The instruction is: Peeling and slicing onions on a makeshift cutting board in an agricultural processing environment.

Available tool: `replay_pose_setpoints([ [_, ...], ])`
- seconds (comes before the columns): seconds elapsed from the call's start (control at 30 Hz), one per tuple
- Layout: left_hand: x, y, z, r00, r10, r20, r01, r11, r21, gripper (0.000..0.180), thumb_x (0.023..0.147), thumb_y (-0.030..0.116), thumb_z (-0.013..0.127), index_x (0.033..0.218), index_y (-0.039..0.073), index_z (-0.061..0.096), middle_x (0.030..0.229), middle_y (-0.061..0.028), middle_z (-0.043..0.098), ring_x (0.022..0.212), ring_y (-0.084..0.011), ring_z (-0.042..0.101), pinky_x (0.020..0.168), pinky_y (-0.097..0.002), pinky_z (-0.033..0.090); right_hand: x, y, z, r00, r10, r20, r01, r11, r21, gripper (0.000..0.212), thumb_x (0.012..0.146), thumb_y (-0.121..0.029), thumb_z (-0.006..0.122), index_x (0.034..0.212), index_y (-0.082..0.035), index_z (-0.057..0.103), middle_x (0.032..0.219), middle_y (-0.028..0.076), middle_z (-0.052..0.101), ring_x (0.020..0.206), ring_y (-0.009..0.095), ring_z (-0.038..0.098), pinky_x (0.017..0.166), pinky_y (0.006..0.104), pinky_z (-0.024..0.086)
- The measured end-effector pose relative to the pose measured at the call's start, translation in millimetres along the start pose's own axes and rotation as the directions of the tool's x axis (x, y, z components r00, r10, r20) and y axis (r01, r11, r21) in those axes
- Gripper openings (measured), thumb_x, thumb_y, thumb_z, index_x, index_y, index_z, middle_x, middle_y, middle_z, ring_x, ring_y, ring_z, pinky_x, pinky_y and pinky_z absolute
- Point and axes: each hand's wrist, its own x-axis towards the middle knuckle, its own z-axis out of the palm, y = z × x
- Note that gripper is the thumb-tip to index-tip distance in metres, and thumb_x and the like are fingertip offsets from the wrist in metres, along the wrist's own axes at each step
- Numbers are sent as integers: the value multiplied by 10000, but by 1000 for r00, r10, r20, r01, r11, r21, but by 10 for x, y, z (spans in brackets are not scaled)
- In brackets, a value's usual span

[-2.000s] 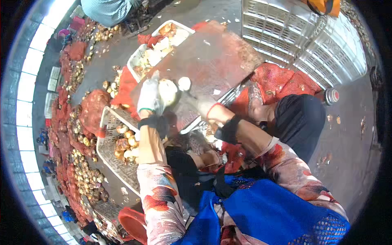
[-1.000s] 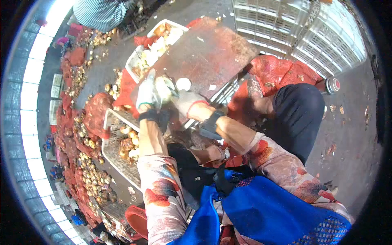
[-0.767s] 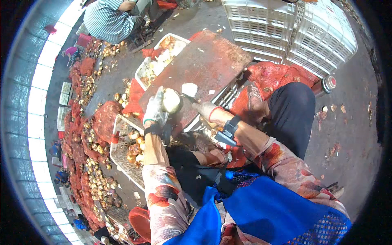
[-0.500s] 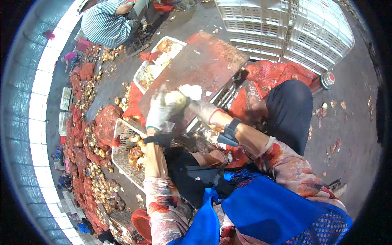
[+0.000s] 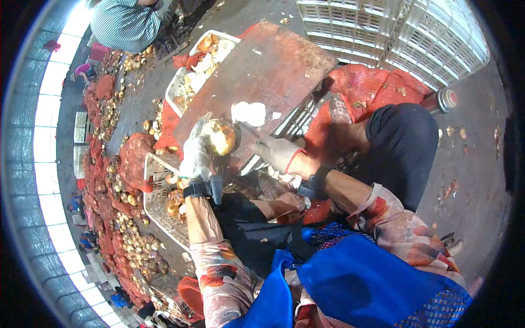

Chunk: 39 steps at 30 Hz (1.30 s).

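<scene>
My left hand (image 5: 195, 156), in a pale glove, is closed round an onion (image 5: 221, 137) with golden-brown skin over the near part of a reddish-brown board (image 5: 262, 71). To its right, my right hand (image 5: 278, 153), also gloved, is apart from the onion with its fingers curled together. Whatever those fingers may hold is too hidden to name. White peeled pieces (image 5: 249, 113) lie on the board just beyond the onion. A white slatted basket (image 5: 158, 218) with several brown-skinned onions (image 5: 175, 203) stands beside my left wrist.
Behind the board's left edge sits a white basket (image 5: 174, 93) of pale onions and peels. Large white crates (image 5: 383, 33) stand far right, near red mesh sacks (image 5: 377, 87) and a cylindrical container (image 5: 441, 101). Heaped onions (image 5: 136, 240) cover the left floor; a person (image 5: 124, 24) crouches at far left.
The onion in my left hand shows golden-brown skin where a pale surface showed before. My right hand has drawn slightly away from it. The whole view has shifted a little.
</scene>
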Motion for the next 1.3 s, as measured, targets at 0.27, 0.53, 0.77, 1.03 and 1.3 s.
replay_pose_setpoints([
  [0.27, 249, -258, -40, 985, 35, -169, -37, 999, -11, 381, 966, 261, 479, 1276, 42, 511, 1141, -80, 599, 977, -158, 606, 802, -288, 517, 79, 176, 109, 997, -79, -7, 77, 988, -132, 480, 936, -461, 429, 1127, -35, 543, 913, 247, 638, 881, 414, 624, 758, 469, 478],
  [0.53, 381, -473, -274, 985, 175, 3, -175, 985, 12, 349, 946, 141, 436, 1270, 30, 505, 1211, -119, 559, 1085, -204, 564, 923, -313, 470, 211, 338, 29, 908, -418, 35, 381, 784, -490, 234, 889, -227, 504, 1038, -56, 560, 903, 101, 574, 760, 255, 618, 606, 349, 507],
  [0.77, 247, -358, -210, 988, 151, -18, -151, 959, -240, 333, 937, 123, 450, 1245, 15, 521, 1166, -119, 587, 1062, -203, 579, 911, -323, 485, 118, 115, -77, 994, -82, 66, 81, 997, 17, 286, 898, -295, 503, 889, -23, 591, 743, 77, 556, 494, 204, 559, 468, 330, 471],
  [1.03, 210, -142, -51, 726, 654, 212, -646, 544, 535, 301, 894, 196, 600, 1109, -15, 614, 1053, -102, 652, 926, -164, 633, 797, -277, 520, 127, 96, -92, 999, 37, 1, -36, 984, -176, 403, 942, -396, 429, 921, -23, 582, 727, 145, 585, 668, 308, 624, 633, 415, 501],
  [1.3, 447, -111, -92, 895, 438, 84, -436, 819, 373, 316, 865, 113, 600, 1156, -8, 606, 1117, -76, 639, 1017, -168, 607, 868, -290, 484, 210, -40, -251, 999, -26, -45, 13, 964, -265, 429, 947, -430, 418, 931, -42, 599, 822, 196, 628, 811, 378, 616, 703, 452, 463],
])
